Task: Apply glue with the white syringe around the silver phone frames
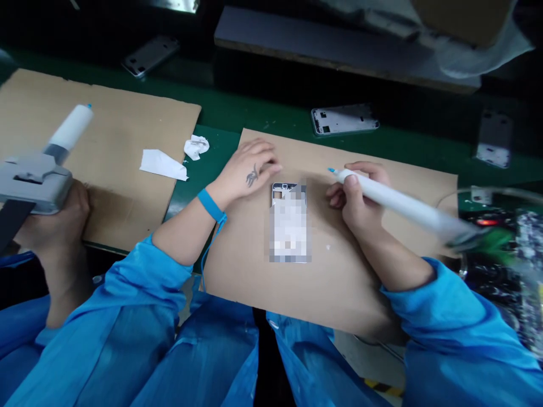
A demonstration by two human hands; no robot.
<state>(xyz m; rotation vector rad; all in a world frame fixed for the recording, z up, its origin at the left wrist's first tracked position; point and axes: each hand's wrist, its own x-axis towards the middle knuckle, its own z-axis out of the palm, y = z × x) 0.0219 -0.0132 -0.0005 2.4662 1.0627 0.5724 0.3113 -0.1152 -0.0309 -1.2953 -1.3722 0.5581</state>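
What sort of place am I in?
Probably a phone assembly or repair workshop: phone frames lie on cardboard and the green bench, and the right hand holds a blue-tipped white tube.

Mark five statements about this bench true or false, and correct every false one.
1. The right hand holds a white tube. True.

2. A phone frame lies on cardboard. True.

3. The blue tip of the tube is touching the frame. False: it is apart from the frame, over to the right of it.

4. The blue strap is on the right wrist. False: it is on the left wrist.

5. A co-worker's hand at the left edge is bare of any tool. False: it holds a grey gun with a white barrel.
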